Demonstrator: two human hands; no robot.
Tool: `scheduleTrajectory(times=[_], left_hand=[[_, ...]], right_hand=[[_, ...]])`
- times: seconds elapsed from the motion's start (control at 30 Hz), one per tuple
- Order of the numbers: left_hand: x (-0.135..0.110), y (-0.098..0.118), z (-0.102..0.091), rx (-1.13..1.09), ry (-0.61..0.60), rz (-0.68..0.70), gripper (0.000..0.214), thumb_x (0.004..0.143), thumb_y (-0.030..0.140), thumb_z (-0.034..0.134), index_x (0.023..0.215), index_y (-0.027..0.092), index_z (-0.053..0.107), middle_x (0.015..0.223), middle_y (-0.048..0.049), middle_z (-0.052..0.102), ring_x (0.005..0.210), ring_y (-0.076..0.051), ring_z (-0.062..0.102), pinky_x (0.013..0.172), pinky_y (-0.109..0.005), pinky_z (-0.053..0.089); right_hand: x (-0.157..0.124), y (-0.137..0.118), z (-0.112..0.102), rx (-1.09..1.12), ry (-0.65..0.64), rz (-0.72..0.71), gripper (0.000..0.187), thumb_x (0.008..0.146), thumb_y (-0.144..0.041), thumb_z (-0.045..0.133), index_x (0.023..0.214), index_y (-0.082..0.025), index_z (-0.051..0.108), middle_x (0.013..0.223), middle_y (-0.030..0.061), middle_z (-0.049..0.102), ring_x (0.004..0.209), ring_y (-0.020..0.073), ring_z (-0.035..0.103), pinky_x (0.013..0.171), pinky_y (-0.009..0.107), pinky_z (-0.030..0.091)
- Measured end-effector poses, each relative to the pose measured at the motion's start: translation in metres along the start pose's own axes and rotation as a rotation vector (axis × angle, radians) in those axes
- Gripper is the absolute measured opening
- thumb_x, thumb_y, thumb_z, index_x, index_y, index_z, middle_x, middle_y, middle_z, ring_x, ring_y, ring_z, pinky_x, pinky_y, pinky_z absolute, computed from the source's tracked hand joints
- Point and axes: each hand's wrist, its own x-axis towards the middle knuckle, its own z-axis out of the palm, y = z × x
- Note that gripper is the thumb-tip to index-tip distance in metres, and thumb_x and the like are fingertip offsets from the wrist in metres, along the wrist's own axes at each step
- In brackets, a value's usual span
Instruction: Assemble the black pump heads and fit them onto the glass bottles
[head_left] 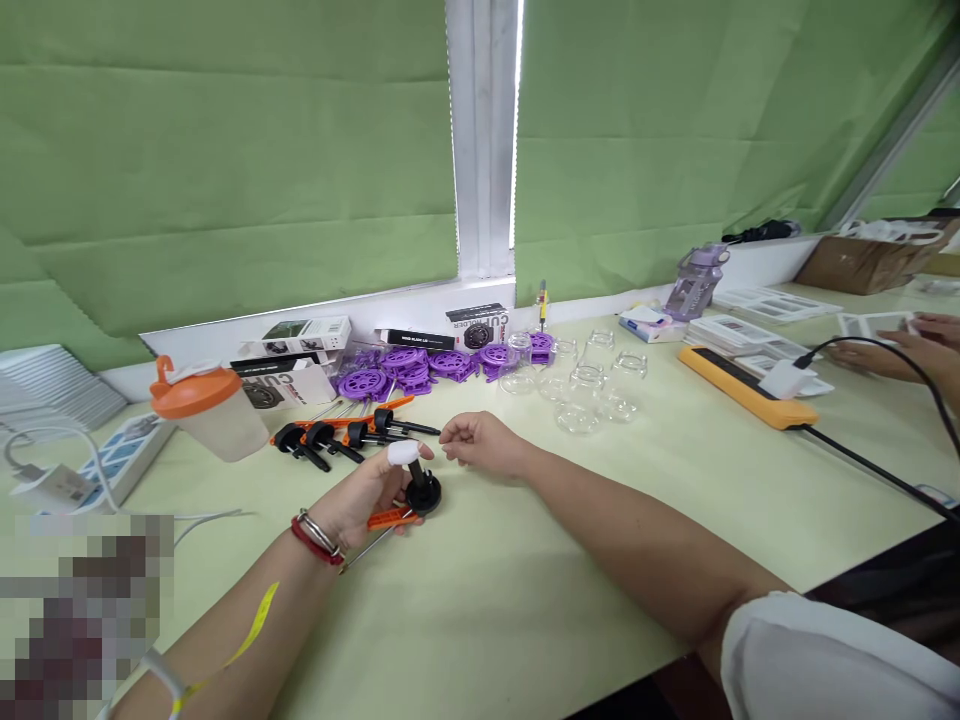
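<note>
My left hand point(367, 500), with a white cover on the thumb, is closed around a black plastic part point(424, 492) that has a stem and a round base. Against the same palm lie an orange strip point(391, 518) and a thin metal rod point(371, 548). My right hand point(480, 443) is just to the right, its fingers curled together; whatever they pinch, if anything, is too small to make out. Its fingertips are close to the tip of a black rod-like part point(386, 420). Similar black parts point(321, 436) with orange pieces lie beyond my left hand.
Purple plastic pieces point(409, 368) are heaped at the back beside printed boxes point(289, 385). Several clear cups point(586, 385) stand right of them. An orange-lidded shaker point(217, 415) is at left. A yellow power strip point(742, 388) and another person's hand point(892, 350) are at right.
</note>
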Motion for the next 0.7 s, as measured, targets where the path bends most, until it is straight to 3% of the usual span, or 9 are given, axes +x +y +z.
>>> scheduleTrajectory(times=[0.1,0.2,0.4,0.7], left_hand=[[0.001,-0.001,-0.001,-0.014,-0.004,0.004,0.042,0.078,0.05,0.048,0.113,0.027,0.05,0.065,0.0003,0.057,0.054,-0.019,0.061,0.041,-0.025,0.041],[0.001,-0.002,-0.001,-0.014,-0.014,0.018,0.045,0.077,0.052,0.05,0.113,0.025,0.05,0.067,-0.0002,0.057,0.055,-0.02,0.06,0.04,-0.025,0.041],[0.003,-0.003,-0.001,0.004,-0.062,0.018,0.052,0.075,0.056,0.051,0.114,0.022,0.05,0.074,-0.0041,0.062,0.054,-0.019,0.06,0.039,-0.024,0.038],[0.003,-0.003,0.001,0.036,-0.036,0.0,0.047,0.07,0.054,0.055,0.103,0.02,0.051,0.073,-0.0019,0.057,0.054,-0.017,0.057,0.041,-0.024,0.039]], right_hand=[[-0.005,-0.011,-0.002,0.272,-0.052,0.027,0.021,0.069,-0.026,0.071,0.084,-0.012,0.067,0.063,-0.0002,0.062,0.052,0.0087,0.052,0.054,0.025,0.043],[-0.009,-0.021,-0.001,0.363,-0.128,0.019,0.029,0.064,-0.031,0.076,0.084,-0.011,0.069,0.063,0.0008,0.064,0.054,0.0094,0.056,0.057,0.027,0.046],[-0.012,-0.023,0.008,0.362,-0.152,0.031,0.034,0.057,-0.033,0.081,0.08,-0.012,0.07,0.067,0.0007,0.065,0.056,0.0102,0.058,0.061,0.029,0.049],[-0.011,-0.028,0.017,0.208,-0.117,-0.181,0.017,0.056,-0.023,0.081,0.067,-0.016,0.07,0.073,0.0,0.064,0.07,0.0133,0.059,0.071,0.028,0.049]])
